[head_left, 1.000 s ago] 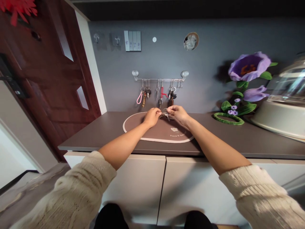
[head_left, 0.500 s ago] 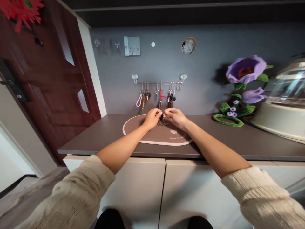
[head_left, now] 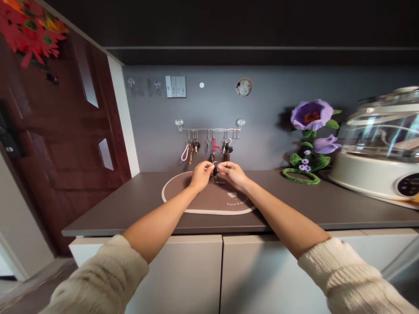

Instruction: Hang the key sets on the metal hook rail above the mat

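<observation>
Above the brown oval mat, a key ring with dark keys hangs between my two hands. My left hand pinches the ring from the left with thumb and forefinger. On the opposite side, the fingertips of my right hand grip the same ring. Just behind, a clear hook rail on the grey wall carries several more keys, a pink strap and a red tag. Fingers partly cover the ring.
A purple fabric flower with a green base stands on the dark counter to the right. Beyond it is a cream appliance with a clear lid. A brown door is at left; a dark shelf overhangs the wall.
The view has tilted up and shifted slightly right, so the scene sits lower and further left. Both hands keep hold of the key ring, and the keys show more clearly between them.
</observation>
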Action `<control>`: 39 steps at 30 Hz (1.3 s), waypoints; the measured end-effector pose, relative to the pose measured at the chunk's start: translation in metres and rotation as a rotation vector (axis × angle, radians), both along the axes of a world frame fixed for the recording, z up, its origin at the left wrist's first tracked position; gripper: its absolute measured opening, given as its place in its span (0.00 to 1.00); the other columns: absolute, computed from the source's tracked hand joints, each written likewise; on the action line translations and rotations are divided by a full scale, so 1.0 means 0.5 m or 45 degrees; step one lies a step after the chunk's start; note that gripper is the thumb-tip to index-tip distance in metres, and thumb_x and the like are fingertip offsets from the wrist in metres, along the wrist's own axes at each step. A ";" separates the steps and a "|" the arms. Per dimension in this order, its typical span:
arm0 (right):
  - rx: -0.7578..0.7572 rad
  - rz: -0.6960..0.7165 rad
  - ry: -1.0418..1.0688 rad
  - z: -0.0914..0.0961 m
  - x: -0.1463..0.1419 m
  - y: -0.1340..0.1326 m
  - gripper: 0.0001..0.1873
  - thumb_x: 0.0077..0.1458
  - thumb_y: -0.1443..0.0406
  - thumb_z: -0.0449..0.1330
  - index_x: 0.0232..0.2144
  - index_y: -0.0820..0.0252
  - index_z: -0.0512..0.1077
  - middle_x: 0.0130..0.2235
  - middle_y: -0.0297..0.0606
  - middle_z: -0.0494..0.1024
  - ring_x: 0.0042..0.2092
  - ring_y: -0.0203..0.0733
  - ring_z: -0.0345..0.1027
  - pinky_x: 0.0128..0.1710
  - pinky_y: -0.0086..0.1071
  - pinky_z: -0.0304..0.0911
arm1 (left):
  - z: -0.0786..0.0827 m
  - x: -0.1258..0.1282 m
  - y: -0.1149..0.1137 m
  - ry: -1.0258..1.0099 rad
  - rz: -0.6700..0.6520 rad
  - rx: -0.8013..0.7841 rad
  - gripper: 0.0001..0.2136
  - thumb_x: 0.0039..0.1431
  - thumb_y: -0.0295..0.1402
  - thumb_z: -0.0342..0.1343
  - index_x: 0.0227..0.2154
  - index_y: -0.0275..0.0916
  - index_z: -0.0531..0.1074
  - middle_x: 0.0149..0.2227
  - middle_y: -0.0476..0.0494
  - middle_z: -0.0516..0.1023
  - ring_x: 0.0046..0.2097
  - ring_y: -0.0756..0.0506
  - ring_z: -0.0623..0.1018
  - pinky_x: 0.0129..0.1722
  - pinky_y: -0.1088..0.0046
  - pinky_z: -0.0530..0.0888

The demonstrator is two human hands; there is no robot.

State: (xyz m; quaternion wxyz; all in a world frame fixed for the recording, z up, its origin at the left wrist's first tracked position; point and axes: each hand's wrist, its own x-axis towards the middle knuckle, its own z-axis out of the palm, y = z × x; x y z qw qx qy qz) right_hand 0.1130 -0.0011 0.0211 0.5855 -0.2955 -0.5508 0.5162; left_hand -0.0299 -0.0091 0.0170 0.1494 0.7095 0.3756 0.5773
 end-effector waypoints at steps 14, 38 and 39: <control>0.093 -0.182 0.035 0.060 0.041 -0.003 0.14 0.35 0.61 0.65 0.21 0.62 0.65 0.21 0.27 0.65 0.24 0.27 0.59 0.30 0.26 0.60 | -0.025 -0.007 0.014 0.257 0.164 0.037 0.07 0.54 0.30 0.48 0.27 0.36 0.70 0.31 0.45 0.73 0.34 0.50 0.71 0.37 0.74 0.67; -0.180 -0.548 0.239 0.180 0.074 0.131 0.08 0.51 0.74 0.52 0.22 0.61 0.63 0.15 0.28 0.63 0.16 0.25 0.51 0.23 0.24 0.65 | -0.038 -0.006 0.029 0.283 0.192 -0.117 0.07 0.54 0.30 0.48 0.26 0.36 0.70 0.31 0.43 0.74 0.34 0.50 0.72 0.37 0.73 0.67; -0.186 -0.543 0.239 0.177 0.074 0.133 0.09 0.51 0.74 0.51 0.22 0.61 0.62 0.15 0.28 0.62 0.16 0.25 0.51 0.23 0.24 0.65 | -0.038 -0.006 0.029 0.281 0.195 -0.115 0.07 0.54 0.29 0.48 0.26 0.36 0.70 0.31 0.44 0.74 0.34 0.50 0.72 0.37 0.73 0.67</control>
